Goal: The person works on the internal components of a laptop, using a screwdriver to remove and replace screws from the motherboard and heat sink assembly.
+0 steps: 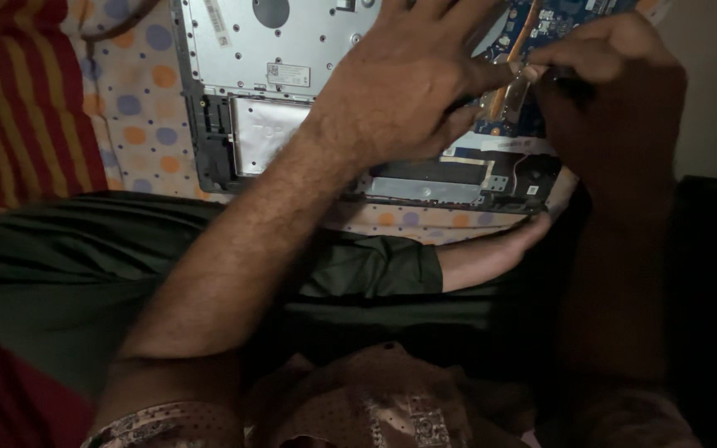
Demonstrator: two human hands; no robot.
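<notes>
- An opened laptop base (292, 50), its bottom cover off, is seen lying flat on a dotted bedsheet (139, 108) in front of the person's crossed legs.
- The left hand (408, 83) is spread wide, palm down, and laid on the middle of the base; its forefinger is stretched toward a copper heat pipe (518, 46) on the blue circuit board (553, 21).
- The right hand (616, 91) is curled narrow, its fingertips pinched at the same spot; whether a small part or tool is held there cannot be told in the shadow.
- The base is judged stiff and moderately light, best steadied by its grey metal frame and edges.
- The board and heat pipe are judged fragile: the thin pipe would bend easily, so hold should be taken only at its fixing points, lightly.
- A striped red and yellow cloth (10, 99) lies to the left.
</notes>
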